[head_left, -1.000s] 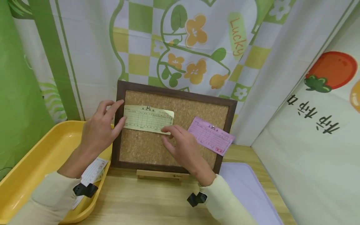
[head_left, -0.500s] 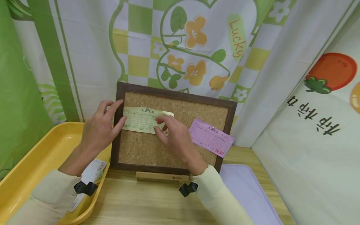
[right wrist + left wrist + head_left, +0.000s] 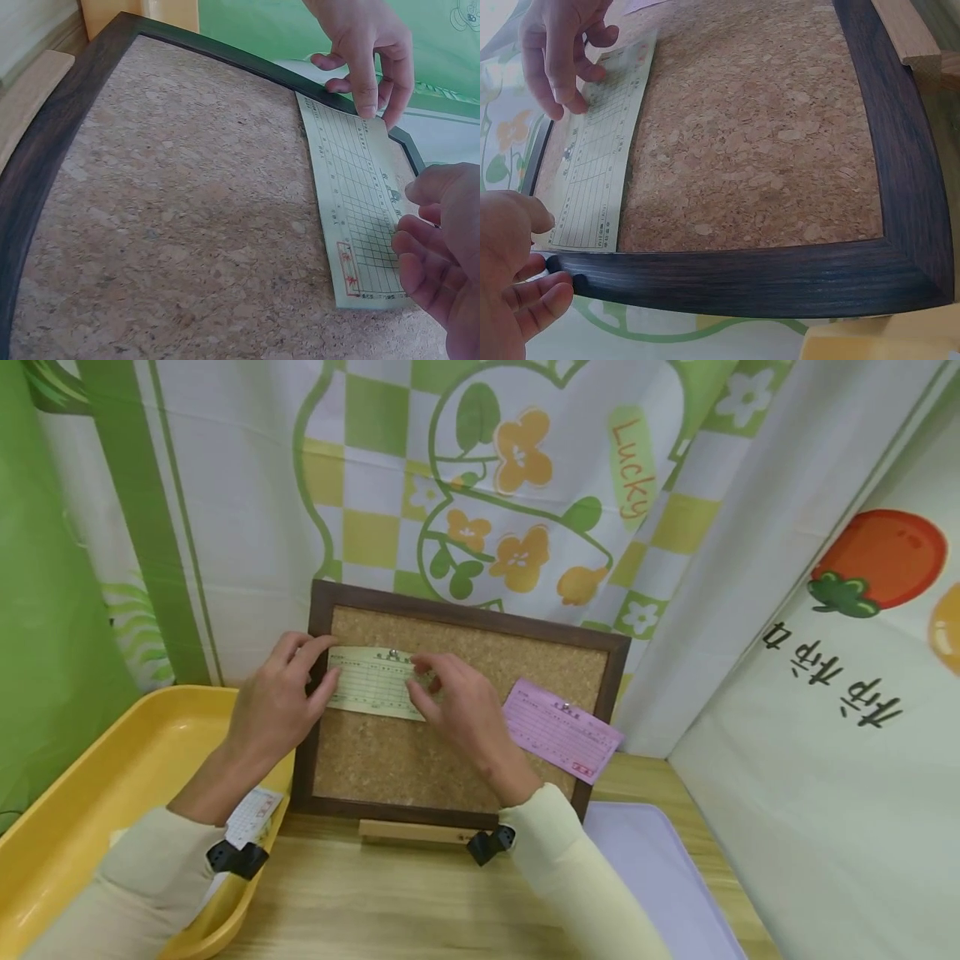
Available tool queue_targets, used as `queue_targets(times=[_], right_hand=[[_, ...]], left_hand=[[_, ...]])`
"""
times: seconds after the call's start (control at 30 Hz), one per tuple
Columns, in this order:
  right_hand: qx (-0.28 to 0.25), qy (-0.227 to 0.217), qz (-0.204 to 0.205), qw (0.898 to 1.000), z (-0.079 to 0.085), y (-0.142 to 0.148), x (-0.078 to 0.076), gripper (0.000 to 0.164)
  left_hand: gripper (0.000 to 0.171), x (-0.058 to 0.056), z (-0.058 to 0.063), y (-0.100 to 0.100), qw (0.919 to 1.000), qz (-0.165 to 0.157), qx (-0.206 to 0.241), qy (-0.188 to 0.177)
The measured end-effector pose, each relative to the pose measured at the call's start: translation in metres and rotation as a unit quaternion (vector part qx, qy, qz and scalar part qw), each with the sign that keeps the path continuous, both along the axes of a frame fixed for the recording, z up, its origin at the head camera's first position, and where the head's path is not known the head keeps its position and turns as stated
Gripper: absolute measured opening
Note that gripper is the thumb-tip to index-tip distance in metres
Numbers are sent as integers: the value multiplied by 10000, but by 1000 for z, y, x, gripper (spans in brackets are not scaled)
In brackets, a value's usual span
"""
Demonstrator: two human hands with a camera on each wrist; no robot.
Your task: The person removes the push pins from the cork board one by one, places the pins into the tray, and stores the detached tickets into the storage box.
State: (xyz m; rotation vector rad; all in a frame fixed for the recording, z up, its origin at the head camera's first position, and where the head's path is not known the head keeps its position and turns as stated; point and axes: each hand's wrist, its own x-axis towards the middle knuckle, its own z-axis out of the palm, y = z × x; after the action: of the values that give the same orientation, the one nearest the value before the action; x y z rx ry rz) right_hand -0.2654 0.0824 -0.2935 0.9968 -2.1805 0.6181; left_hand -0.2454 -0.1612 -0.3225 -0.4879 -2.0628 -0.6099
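In the head view a pale green printed form slip (image 3: 367, 681) is fixed by a pushpin (image 3: 393, 653) at its top edge to a cork board (image 3: 397, 760) with a dark wood frame. My left hand (image 3: 281, 702) touches the board's left frame and the slip's left end. Over the slip's right part hovers my right hand (image 3: 465, 710), fingers bent loosely. Nothing shows between those fingers in the left wrist view, where the right hand (image 3: 562, 56) is just above the slip (image 3: 604, 165). A purple form slip (image 3: 562, 727) hangs tilted from another pin, farther right.
The board leans on a small wooden stand (image 3: 420, 832) on the table (image 3: 360, 902). A yellow tray (image 3: 161, 718) with paper slips (image 3: 255, 814) stands at the left. A lilac mat (image 3: 645, 852) lies at the right; a patterned curtain (image 3: 247, 485) hangs behind.
My right hand has moved left along the green slip, from its lower right corner towards the pin. My left hand stays at the board's left edge, shifted slightly right.
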Motion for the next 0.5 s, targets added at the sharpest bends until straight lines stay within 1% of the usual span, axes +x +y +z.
queue_targets(times=[0.13, 0.23, 0.37, 0.5], right_hand=[[-8, -38, -19, 10000, 1, -2, -3, 23], [-28, -56, 2, 10000, 1, -3, -4, 22], [-80, -47, 65, 9999, 3, -6, -7, 21], [-72, -18, 62, 10000, 6, -10, -11, 20]], left_hand=[[21, 0, 1, 1, 10000, -25, 48, 71], [14, -1, 1, 2, 9998, 12, 55, 193], [10, -2, 1, 2, 9994, 60, 44, 334], [7, -3, 1, 2, 9993, 83, 77, 368]])
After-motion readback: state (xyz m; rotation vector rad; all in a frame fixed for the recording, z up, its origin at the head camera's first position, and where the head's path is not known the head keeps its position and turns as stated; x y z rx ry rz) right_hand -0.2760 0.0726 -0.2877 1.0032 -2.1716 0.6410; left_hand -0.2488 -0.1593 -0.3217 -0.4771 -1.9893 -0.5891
